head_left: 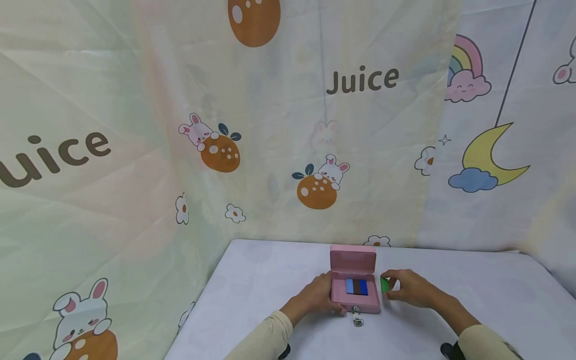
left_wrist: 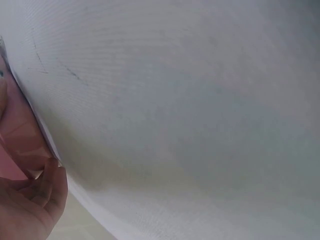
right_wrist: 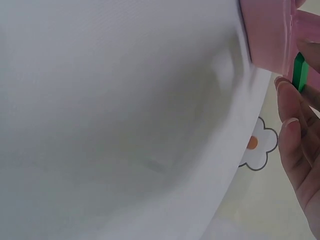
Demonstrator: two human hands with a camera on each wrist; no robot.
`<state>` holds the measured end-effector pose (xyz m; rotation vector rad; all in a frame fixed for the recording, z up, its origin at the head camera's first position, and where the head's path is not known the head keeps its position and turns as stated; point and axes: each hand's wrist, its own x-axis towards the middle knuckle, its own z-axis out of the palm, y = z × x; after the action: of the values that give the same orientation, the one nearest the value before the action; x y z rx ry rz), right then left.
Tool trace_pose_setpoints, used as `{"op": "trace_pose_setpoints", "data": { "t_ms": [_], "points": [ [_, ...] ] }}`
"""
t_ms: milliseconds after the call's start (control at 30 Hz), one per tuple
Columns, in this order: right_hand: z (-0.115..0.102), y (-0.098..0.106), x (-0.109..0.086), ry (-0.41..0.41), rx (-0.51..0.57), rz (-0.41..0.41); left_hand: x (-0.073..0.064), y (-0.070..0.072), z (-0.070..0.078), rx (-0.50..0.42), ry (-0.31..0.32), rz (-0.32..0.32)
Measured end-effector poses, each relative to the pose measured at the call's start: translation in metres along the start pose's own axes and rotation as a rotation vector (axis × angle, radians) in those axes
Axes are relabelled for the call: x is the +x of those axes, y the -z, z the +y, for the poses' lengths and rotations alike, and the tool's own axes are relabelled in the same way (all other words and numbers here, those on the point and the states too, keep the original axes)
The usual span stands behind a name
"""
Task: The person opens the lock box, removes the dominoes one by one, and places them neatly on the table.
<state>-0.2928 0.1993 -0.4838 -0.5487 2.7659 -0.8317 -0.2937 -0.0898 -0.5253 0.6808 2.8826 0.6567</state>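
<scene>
A pink metal box (head_left: 356, 304) stands on the table with its lid (head_left: 353, 261) raised and a silver latch (head_left: 357, 320) hanging at its front. Light blue, brown and dark blue flat pieces (head_left: 357, 287) lie side by side inside it. My left hand (head_left: 318, 294) grips the box by its left side; in the left wrist view its fingers (left_wrist: 56, 187) curl at the box's corner. Just right of the box, my right hand (head_left: 411, 288) pinches a thin green block (right_wrist: 299, 71) between thumb and fingers. Part of the block is hidden by the fingers.
White cloth covers the table (head_left: 270, 270). Behind it and along the left hang printed curtains (head_left: 270, 100) with rabbits, oranges and lettering, close to the table's edges.
</scene>
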Motion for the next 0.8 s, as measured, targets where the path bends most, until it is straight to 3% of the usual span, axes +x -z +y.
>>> {"op": "trace_pose_setpoints", "data": {
  "t_ms": [433, 800],
  "points": [
    [0.013, -0.011, 0.003, -0.077, -0.033, -0.028, 0.000, -0.001, 0.002, -0.014, -0.006, -0.013],
    [0.017, -0.019, 0.004, -0.067, -0.067, -0.039, 0.000, -0.001, 0.000, -0.024, 0.006, -0.012]
  ]
}}
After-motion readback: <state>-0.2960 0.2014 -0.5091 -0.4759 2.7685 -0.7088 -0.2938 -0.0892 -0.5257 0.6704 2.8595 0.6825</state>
